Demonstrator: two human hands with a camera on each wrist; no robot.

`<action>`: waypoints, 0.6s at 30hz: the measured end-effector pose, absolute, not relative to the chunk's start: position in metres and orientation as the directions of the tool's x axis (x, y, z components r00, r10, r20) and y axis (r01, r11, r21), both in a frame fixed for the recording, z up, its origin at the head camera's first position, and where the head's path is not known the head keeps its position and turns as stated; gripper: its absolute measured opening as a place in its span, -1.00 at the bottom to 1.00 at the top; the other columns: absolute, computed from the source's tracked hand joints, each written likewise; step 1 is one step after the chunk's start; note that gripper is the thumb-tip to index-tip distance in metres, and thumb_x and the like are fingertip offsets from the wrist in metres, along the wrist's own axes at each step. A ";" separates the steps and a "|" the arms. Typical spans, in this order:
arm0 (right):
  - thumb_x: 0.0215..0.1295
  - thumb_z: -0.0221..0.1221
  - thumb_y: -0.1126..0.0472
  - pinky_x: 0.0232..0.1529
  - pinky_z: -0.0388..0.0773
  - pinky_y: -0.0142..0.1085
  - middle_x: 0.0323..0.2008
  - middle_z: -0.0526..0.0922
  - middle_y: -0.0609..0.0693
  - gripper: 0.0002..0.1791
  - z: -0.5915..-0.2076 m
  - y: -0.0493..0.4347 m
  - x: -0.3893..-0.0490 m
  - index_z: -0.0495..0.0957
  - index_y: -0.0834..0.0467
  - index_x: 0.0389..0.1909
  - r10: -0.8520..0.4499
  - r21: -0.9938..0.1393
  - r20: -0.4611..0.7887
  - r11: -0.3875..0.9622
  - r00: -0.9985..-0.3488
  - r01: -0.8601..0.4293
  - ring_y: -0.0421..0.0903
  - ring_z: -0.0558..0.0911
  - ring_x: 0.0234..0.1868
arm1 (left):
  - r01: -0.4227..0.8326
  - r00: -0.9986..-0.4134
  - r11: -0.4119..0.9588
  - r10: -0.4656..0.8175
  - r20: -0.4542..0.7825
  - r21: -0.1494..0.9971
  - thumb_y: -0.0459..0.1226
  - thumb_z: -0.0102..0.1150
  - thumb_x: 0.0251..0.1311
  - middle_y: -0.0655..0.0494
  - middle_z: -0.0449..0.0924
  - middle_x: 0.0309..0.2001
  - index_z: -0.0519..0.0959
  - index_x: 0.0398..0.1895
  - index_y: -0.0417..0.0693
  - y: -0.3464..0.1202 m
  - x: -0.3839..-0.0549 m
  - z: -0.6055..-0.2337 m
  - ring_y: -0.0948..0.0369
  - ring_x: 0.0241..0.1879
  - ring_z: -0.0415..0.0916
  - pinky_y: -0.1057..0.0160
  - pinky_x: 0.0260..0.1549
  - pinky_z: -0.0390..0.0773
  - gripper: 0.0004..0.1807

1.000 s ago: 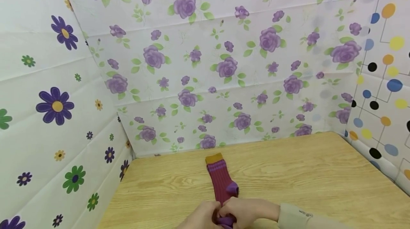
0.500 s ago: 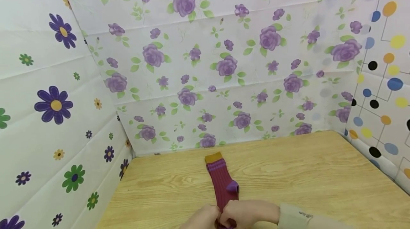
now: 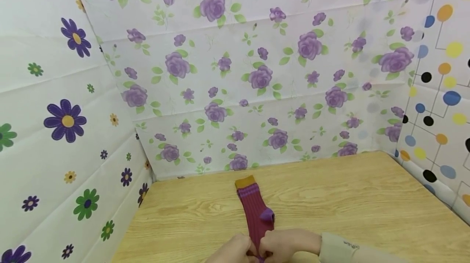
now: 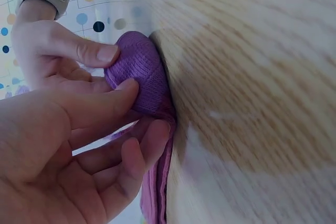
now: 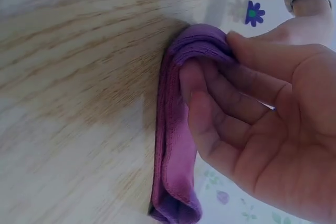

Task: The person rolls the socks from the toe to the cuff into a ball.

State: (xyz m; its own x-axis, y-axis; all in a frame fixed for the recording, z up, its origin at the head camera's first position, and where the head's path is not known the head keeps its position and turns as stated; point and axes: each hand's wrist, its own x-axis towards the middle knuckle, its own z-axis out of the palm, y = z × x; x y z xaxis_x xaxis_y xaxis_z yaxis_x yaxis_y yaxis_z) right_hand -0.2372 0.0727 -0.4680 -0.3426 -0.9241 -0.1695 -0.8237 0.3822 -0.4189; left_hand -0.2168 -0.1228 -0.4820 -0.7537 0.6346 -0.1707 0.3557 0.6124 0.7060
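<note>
A ribbed maroon sock lies lengthwise on the table, its mustard cuff at the far end and its purple heel pointing right. Both hands are at the near end. There the purple toe bends up off the tabletop. My left hand pinches one side of the toe between thumb and fingers. On the other side my right hand grips it, thumb on the outside and fingertips tucked under the fold. Layered knit edges show below the fold in the right wrist view. In the head view the hands mostly hide the toe.
The wood-grain table stretches out on both sides of the sock. A rose-patterned sheet hangs behind it, a daisy-patterned sheet at left and a dotted sheet at right.
The purple toe showed more between the hands a second ago; now only a sliver shows there in the head view. Both hands have shifted slightly right, and the sock's far part stays in place.
</note>
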 end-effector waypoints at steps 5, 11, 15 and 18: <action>0.31 0.17 0.26 -0.65 0.11 -0.62 -0.69 0.19 -0.29 -0.81 -0.471 0.074 -0.238 0.51 0.14 -0.53 -0.918 -0.425 -0.156 0.395 -0.364 -0.814 -0.48 0.08 -0.68 | 0.286 -0.769 0.612 0.606 -0.205 0.737 -0.35 0.28 0.15 0.27 0.61 -0.58 0.68 -0.46 -0.03 -0.122 -0.216 -0.484 0.43 -0.59 0.45 0.42 -0.58 0.47 -0.93; 0.26 0.24 0.25 -0.57 0.31 -0.65 -0.59 0.50 -0.30 -0.98 -0.476 0.074 -0.244 0.62 0.12 -0.33 -0.897 -0.475 -0.114 0.427 -0.427 -0.769 -0.53 0.28 -0.61 | 0.218 -0.799 0.569 0.570 -0.190 0.793 -0.34 0.33 0.11 0.21 0.67 -0.52 0.71 -0.44 -0.10 -0.121 -0.218 -0.486 0.42 -0.53 0.51 0.42 -0.51 0.51 -0.96; 0.23 0.28 0.23 -0.53 0.41 -0.63 -0.53 0.61 -0.24 -0.93 -0.480 0.074 -0.248 0.61 0.12 -0.30 -0.888 -0.491 -0.081 0.431 -0.453 -0.757 -0.54 0.40 -0.56 | 0.187 -0.821 0.564 0.539 -0.187 0.804 -0.36 0.34 0.10 0.14 0.70 -0.51 0.72 -0.49 -0.17 -0.120 -0.218 -0.488 0.39 -0.51 0.54 0.41 -0.48 0.54 -0.93; 0.19 0.32 0.22 -0.53 0.42 -0.62 -0.54 0.59 -0.26 -0.90 -0.482 0.073 -0.249 0.59 0.12 -0.34 -0.880 -0.508 -0.054 0.431 -0.472 -0.745 -0.53 0.40 -0.56 | 0.160 -0.842 0.586 0.501 -0.200 0.794 -0.37 0.34 0.08 0.13 0.67 -0.56 0.70 -0.54 -0.18 -0.118 -0.217 -0.488 0.37 -0.56 0.49 0.40 -0.53 0.49 -0.91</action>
State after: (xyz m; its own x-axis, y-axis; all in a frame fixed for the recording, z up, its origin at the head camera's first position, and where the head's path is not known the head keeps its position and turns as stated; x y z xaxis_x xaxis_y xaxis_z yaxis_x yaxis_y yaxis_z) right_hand -0.2487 0.0727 -0.4822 -0.4724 -0.8797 -0.0539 -0.7455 0.4314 -0.5081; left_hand -0.2174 -0.1180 -0.4885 -0.8421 0.5010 -0.1995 0.1603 0.5858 0.7945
